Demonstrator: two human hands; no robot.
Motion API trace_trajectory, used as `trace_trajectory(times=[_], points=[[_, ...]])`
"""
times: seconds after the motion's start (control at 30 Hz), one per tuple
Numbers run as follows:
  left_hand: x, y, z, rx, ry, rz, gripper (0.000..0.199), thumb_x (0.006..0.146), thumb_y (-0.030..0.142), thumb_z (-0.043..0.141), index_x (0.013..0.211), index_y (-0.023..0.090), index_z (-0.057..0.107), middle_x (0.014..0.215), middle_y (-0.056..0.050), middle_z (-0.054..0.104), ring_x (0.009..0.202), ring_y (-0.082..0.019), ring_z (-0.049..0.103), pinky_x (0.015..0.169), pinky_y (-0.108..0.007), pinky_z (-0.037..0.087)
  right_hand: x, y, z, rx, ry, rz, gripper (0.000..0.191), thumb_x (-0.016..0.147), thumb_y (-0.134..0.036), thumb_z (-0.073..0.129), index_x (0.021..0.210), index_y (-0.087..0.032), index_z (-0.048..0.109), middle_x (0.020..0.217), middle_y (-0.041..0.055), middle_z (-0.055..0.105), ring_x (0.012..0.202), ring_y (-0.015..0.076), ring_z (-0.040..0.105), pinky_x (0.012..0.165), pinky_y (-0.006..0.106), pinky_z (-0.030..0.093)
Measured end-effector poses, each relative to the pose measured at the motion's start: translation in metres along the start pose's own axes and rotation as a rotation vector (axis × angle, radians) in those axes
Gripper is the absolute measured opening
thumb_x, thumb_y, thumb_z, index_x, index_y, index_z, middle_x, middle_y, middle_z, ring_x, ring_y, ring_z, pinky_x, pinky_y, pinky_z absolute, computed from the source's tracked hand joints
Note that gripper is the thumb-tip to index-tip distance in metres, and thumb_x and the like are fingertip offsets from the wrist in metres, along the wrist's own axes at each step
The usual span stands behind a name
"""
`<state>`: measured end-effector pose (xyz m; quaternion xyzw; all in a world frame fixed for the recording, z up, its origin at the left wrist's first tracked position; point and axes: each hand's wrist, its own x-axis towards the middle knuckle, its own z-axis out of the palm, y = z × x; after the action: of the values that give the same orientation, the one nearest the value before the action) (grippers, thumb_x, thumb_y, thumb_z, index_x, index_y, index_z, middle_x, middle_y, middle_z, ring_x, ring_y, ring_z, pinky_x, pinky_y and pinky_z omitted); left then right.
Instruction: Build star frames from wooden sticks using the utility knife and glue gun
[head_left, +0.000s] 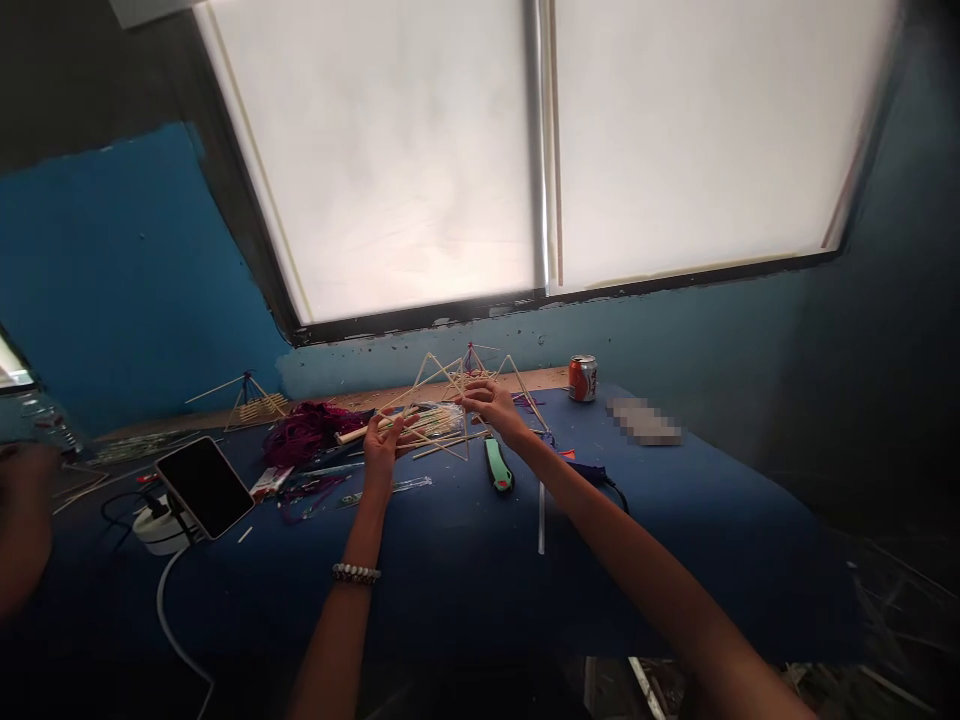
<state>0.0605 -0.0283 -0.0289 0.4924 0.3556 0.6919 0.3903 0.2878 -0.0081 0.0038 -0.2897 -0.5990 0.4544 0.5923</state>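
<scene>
- Framework of thin wooden sticks (450,375) is held up in both hands above the table's far side, purple thread binding its peak (470,358).
- Left hand (384,450): fingers are half open against the lower sticks; whether they grip, I cannot tell.
- Right hand (486,403): fingers are curled, pinching sticks at the framework's middle.
- Green utility knife (499,466) lies just below the right hand on the blue tabletop (675,560).
- Tangled purple cord (307,433) lies left of the left hand.
- Orange soda can (583,378) stands at the far edge.
- Black tablet (205,487) leans at the left, beside a smaller stick model (251,402).
</scene>
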Motion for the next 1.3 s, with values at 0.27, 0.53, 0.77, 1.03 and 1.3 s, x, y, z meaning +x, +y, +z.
trace_trajectory(times=[0.27, 0.53, 0.77, 1.03, 1.3], points=[[-0.002, 0.001, -0.001, 0.060, 0.041, 0.019, 0.048, 0.075, 0.041, 0.082, 0.110, 0.021, 0.055, 0.103, -0.009, 0.078, 0.067, -0.021, 0.076, 0.052, -0.023, 0.058, 0.010, 0.007, -0.007, 0.050, 0.006, 0.066, 0.032, 0.074, -0.030, 0.078, 0.103, -0.018, 0.072, 0.100, 0.0091, 0.078, 0.088, 0.0192, 0.072, 0.054, 0.020, 0.051], [-0.005, 0.005, -0.002, 0.099, -0.006, -0.052, 0.040, 0.075, 0.049, 0.079, 0.093, 0.018, 0.061, 0.088, -0.008, 0.078, 0.067, -0.023, 0.076, 0.060, -0.028, 0.058, 0.008, 0.004, -0.011, 0.000, 0.040, 0.047, 0.032, 0.076, -0.033, 0.078, 0.104, -0.018, 0.077, 0.103, 0.0084, 0.078, 0.090, 0.0193, 0.072, 0.054, 0.020, 0.051], [-0.007, 0.008, -0.003, 0.151, -0.212, -0.154, 0.052, 0.081, 0.051, 0.072, 0.121, 0.017, 0.066, 0.096, -0.011, 0.079, 0.067, -0.025, 0.075, 0.062, -0.032, 0.059, 0.013, 0.006, -0.017, -0.152, -0.023, -0.072, 0.034, 0.076, -0.037, 0.076, 0.105, -0.018, 0.080, 0.099, 0.0085, 0.079, 0.080, 0.0198, 0.070, 0.052, 0.023, 0.049], [-0.012, 0.006, 0.003, 0.132, -0.365, -0.193, 0.048, 0.088, 0.055, 0.064, 0.121, 0.020, 0.063, 0.097, -0.012, 0.079, 0.068, -0.025, 0.076, 0.056, -0.030, 0.058, 0.008, 0.001, -0.010, -0.384, 0.027, -0.259, 0.021, 0.084, -0.032, 0.067, 0.093, -0.017, 0.078, 0.093, 0.0085, 0.078, 0.084, 0.0223, 0.072, 0.075, 0.033, 0.057], [-0.012, 0.001, 0.002, -0.055, -0.256, -0.173, 0.054, 0.088, 0.054, 0.065, 0.132, 0.025, 0.055, 0.099, -0.008, 0.078, 0.097, -0.029, 0.076, 0.081, -0.042, 0.062, 0.011, 0.011, -0.009, -0.495, 0.261, -0.213, 0.027, 0.087, -0.042, 0.060, 0.084, -0.017, 0.069, 0.084, 0.0083, 0.072, 0.076, 0.0208, 0.066, 0.069, 0.032, 0.054]])
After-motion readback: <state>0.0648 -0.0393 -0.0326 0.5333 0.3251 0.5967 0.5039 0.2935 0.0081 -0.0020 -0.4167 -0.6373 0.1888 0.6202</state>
